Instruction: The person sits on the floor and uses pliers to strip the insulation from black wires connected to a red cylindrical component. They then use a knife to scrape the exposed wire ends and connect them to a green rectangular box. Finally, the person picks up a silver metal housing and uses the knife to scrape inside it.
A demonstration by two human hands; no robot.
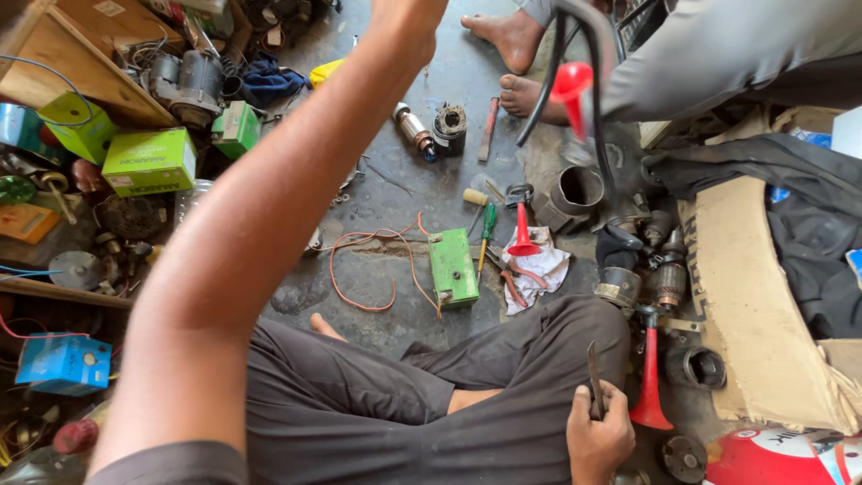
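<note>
In the right hand (599, 437), low by the knee: a slim metal tool (595, 380), long axis upright, fingers clamped round it. Left hand (404, 13) reaches far forward; grip cut off, cannot tell.

A green box (452, 267) is lying flat on the grey floor (395, 184), with an orange wire (364, 269) curling beside it. A green-handled screwdriver (486, 232) is resting just right of it, near a white rag (535, 267) bearing a red funnel (523, 231). Two green cartons (150, 162) are sitting at the left, and a blue box (65, 364) is lying lower left.
</note>
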